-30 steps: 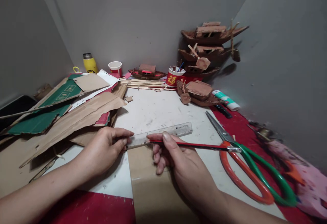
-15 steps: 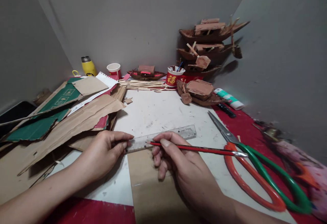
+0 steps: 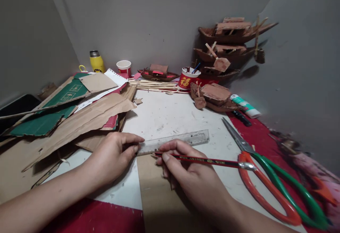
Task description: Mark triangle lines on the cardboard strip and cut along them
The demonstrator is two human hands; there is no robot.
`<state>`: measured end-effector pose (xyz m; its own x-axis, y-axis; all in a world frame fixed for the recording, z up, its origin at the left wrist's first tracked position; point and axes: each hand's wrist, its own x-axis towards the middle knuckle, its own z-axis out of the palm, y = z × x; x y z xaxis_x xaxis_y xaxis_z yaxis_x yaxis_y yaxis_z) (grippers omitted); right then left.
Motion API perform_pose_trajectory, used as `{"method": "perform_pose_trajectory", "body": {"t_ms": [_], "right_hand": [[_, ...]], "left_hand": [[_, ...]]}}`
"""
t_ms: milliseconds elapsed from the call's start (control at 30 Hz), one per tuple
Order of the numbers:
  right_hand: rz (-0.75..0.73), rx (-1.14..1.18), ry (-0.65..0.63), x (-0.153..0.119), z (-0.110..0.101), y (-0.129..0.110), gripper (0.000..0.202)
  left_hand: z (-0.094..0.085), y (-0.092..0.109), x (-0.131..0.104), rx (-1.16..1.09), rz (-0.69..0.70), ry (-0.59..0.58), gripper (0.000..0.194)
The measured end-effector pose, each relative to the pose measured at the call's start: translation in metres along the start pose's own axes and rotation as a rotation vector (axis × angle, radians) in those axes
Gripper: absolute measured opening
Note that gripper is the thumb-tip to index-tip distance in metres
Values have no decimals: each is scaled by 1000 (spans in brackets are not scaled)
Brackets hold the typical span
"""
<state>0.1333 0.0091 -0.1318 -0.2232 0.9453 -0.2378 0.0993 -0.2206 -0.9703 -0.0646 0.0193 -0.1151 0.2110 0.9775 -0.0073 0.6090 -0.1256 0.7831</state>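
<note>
My left hand (image 3: 115, 156) pinches the left end of a clear plastic ruler (image 3: 170, 141) between thumb and fingers. The ruler lies across the far edge of a brown cardboard strip (image 3: 156, 190), tilted a little up to the right. In my right hand (image 3: 188, 169) is a red and black pencil (image 3: 199, 159), its tip pointing left at the ruler's lower edge, over the cardboard. Whether the tip touches the cardboard I cannot tell. My right hand hides part of the strip. Large scissors (image 3: 265, 176) with one orange and one green handle lie to its right, blades partly apart.
Torn cardboard sheets (image 3: 79, 119) are piled at the left. Thin wooden sticks (image 3: 154, 85), a small model boat (image 3: 156, 71) and paper cups (image 3: 189, 78) stand along the back. More brown model boats (image 3: 228, 36) are stacked at the back right, near a white-green tube (image 3: 245, 106).
The pencil has rolled or turned slightly, and its tip has come down to the ruler's lower edge. The whole view has shifted a little, moving things rightward.
</note>
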Motion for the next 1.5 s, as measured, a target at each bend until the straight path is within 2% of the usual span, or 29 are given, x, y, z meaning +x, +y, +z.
{"method": "perform_pose_trajectory", "body": {"t_ms": [200, 600, 1500], "right_hand": [[-147, -177, -16, 1, 0, 7, 13], [-280, -382, -12, 3, 0, 6, 15], [-259, -413, -52, 2, -1, 7, 19]], "left_hand": [[2, -2, -1, 11, 10, 0, 33], [2, -2, -1, 66, 28, 4, 36], [3, -2, -2, 79, 70, 19, 35]]}}
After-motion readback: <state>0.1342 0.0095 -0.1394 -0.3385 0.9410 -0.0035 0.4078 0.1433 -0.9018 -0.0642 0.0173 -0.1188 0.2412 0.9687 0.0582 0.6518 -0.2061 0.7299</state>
